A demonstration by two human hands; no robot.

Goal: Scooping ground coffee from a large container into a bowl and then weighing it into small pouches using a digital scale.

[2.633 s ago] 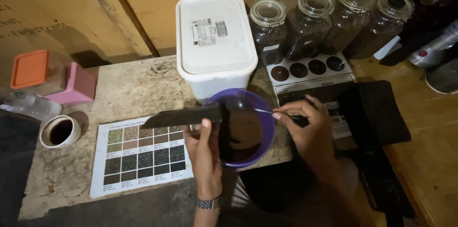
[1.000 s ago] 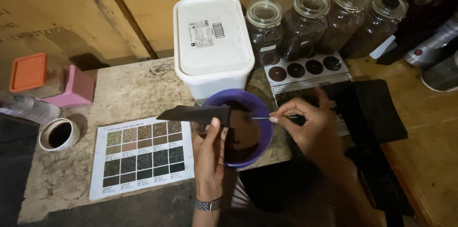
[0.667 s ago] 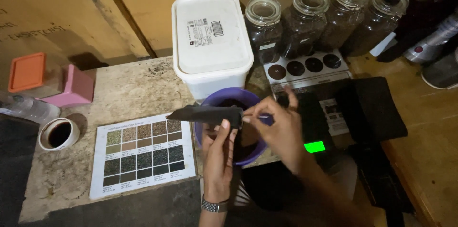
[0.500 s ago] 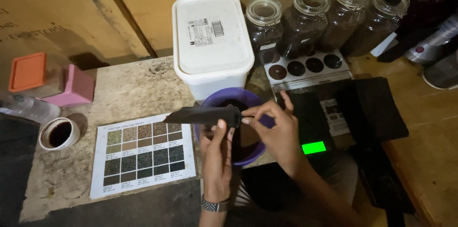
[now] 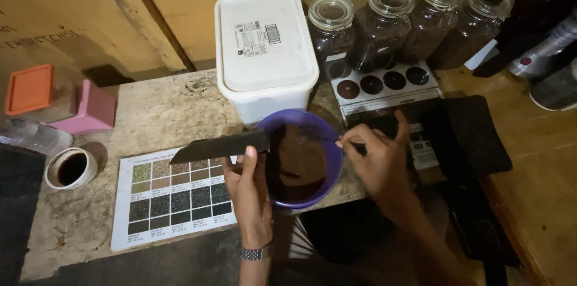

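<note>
Left hand (image 5: 249, 187) grip pinching flat dark card (image 5: 217, 146) over purple bowl (image 5: 300, 157) of brown grounds; right hand (image 5: 378, 160) fingers pinching thin dark tool at bowl rim.

A purple bowl (image 5: 332, 160) holding brown ground coffee (image 5: 300, 163) sits at the table's front edge, a flat black card (image 5: 216, 146) level over its left rim.

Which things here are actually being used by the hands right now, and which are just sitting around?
In use:
left hand
black scoop
purple bowl of brown powder
right hand, pinching a thin dark tool too small to identify

Lying about:
white tub
four glass jars
colour chart
cup of dark liquid
orange lid
pink block
</note>
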